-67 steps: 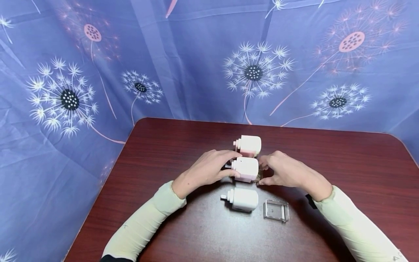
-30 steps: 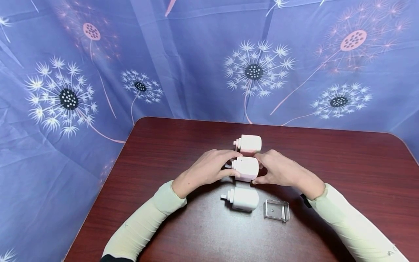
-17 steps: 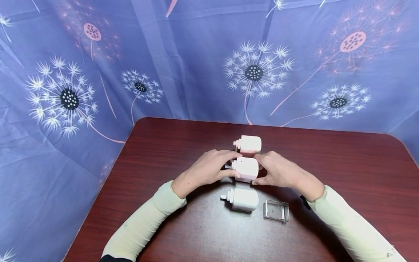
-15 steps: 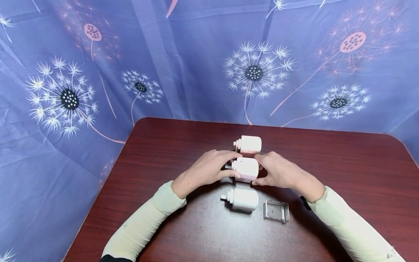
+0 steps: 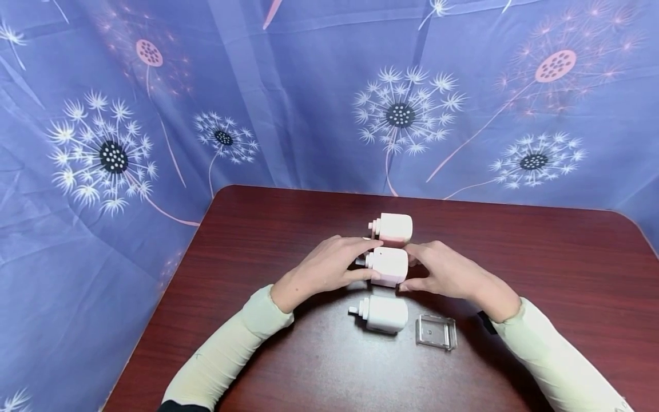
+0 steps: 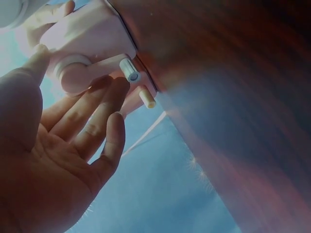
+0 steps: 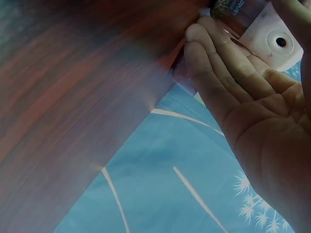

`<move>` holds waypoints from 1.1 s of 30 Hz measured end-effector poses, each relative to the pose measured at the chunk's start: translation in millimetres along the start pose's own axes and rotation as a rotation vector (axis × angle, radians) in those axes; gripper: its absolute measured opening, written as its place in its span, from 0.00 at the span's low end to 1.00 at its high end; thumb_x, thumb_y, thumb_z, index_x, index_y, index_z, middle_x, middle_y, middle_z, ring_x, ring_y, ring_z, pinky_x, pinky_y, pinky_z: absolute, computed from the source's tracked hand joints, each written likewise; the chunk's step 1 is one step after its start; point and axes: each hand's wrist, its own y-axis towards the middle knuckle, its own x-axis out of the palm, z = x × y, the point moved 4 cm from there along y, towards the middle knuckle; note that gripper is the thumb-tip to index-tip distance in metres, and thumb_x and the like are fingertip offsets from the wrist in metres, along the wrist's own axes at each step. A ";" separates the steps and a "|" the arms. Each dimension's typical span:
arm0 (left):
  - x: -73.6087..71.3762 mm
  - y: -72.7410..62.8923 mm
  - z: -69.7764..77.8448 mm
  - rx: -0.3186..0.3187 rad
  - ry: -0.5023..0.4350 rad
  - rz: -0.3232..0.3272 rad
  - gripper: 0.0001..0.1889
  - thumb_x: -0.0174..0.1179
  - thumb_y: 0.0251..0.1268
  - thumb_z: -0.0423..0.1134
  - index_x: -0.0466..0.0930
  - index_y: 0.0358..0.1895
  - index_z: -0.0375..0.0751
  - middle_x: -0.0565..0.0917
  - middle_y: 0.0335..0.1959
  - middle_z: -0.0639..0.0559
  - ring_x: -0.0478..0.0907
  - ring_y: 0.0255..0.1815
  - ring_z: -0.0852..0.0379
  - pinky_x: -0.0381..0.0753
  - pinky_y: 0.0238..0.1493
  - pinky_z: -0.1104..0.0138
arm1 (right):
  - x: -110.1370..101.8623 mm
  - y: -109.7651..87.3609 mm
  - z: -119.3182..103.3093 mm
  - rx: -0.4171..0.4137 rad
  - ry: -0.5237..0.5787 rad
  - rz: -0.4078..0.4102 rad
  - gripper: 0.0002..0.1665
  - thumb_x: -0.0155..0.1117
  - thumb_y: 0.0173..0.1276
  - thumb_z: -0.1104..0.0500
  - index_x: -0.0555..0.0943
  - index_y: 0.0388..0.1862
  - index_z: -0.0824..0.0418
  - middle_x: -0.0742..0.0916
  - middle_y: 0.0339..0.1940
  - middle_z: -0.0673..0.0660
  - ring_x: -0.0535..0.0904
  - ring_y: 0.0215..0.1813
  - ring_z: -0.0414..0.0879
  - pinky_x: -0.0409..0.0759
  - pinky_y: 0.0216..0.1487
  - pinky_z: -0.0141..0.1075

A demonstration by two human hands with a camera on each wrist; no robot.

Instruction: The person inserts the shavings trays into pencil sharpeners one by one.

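Where the head view looks down on the dark red, wood-grained table (image 5: 319,366), the pale pink, block-shaped plastic device with a crank (image 5: 389,262) lies between the two hands. The left hand (image 5: 326,266) pinches it at its crank end, index finger along the far side and thumb along the near side. At the opposite end, the right hand (image 5: 448,272) brackets the device, thumb by the near corner and fingers by the far one; whether they grip it I cannot tell. Just beyond sits a pink, rounded device of the same form (image 5: 396,226), and on the near side a white one of that form (image 5: 386,313), with a clear, shallow plastic tray (image 5: 436,332) to its right.

Seen from the left wrist, the thumb tip touches the pale pink body, while the other fingers reach past the round crank hub (image 6: 74,76), slightly apart, the little finger bent; the handle's pale cylindrical knob (image 6: 130,71) is close to a fingertip.

From the right wrist, the fingers are mostly straight and side by side, and the device's pinkish face (it has a dark, ringed hole) shows between them and the thumb. Near the fingertips is a dark, see-through plastic part with pale lettering (image 7: 238,9), brownish grains showing at one end.
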 end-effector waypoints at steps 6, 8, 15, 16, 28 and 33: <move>-0.8 -1.0 1.1 0.021 -0.016 0.007 0.39 0.60 0.75 0.66 0.68 0.81 0.50 0.81 0.71 0.54 0.83 0.63 0.58 0.82 0.57 0.59 | -2.8 -15.0 0.4 -0.005 0.044 0.036 0.22 0.80 0.68 0.55 0.83 0.57 0.57 0.91 0.46 0.46 0.89 0.50 0.43 0.87 0.53 0.46; -2.0 -2.5 0.8 0.023 -0.014 0.013 0.39 0.59 0.76 0.66 0.66 0.82 0.52 0.82 0.69 0.54 0.83 0.60 0.59 0.82 0.55 0.60 | -5.0 -21.2 -0.1 -0.010 0.035 0.053 0.24 0.77 0.71 0.56 0.82 0.62 0.59 0.90 0.49 0.46 0.88 0.53 0.44 0.86 0.56 0.47; -15.2 -14.4 2.4 -0.037 -0.007 0.068 0.38 0.61 0.74 0.66 0.71 0.79 0.51 0.82 0.66 0.58 0.80 0.63 0.61 0.79 0.59 0.59 | -12.3 -40.0 -0.9 0.040 -0.026 0.081 0.30 0.73 0.74 0.50 0.80 0.67 0.66 0.90 0.56 0.54 0.87 0.58 0.49 0.84 0.60 0.51; -17.0 -16.4 3.8 -0.034 -0.004 0.081 0.37 0.61 0.74 0.66 0.72 0.78 0.51 0.82 0.65 0.59 0.80 0.62 0.62 0.79 0.59 0.59 | -13.5 -42.6 -2.2 0.046 -0.033 0.082 0.30 0.73 0.74 0.50 0.81 0.67 0.66 0.90 0.56 0.54 0.87 0.58 0.49 0.84 0.60 0.51; -20.6 -41.6 43.0 0.134 0.015 0.079 0.28 0.62 0.75 0.63 0.81 0.67 0.51 0.86 0.59 0.61 0.83 0.58 0.64 0.79 0.59 0.63 | -15.0 -81.3 -22.7 0.018 -0.117 0.096 0.30 0.78 0.68 0.44 0.85 0.60 0.61 0.90 0.54 0.49 0.87 0.55 0.44 0.86 0.55 0.48; -13.9 -49.0 52.8 0.161 0.016 0.038 0.30 0.61 0.74 0.65 0.79 0.69 0.52 0.85 0.58 0.62 0.81 0.58 0.65 0.78 0.59 0.64 | -11.4 -94.4 -28.3 0.016 -0.130 0.099 0.33 0.84 0.60 0.42 0.86 0.57 0.57 0.89 0.54 0.45 0.86 0.55 0.41 0.86 0.55 0.46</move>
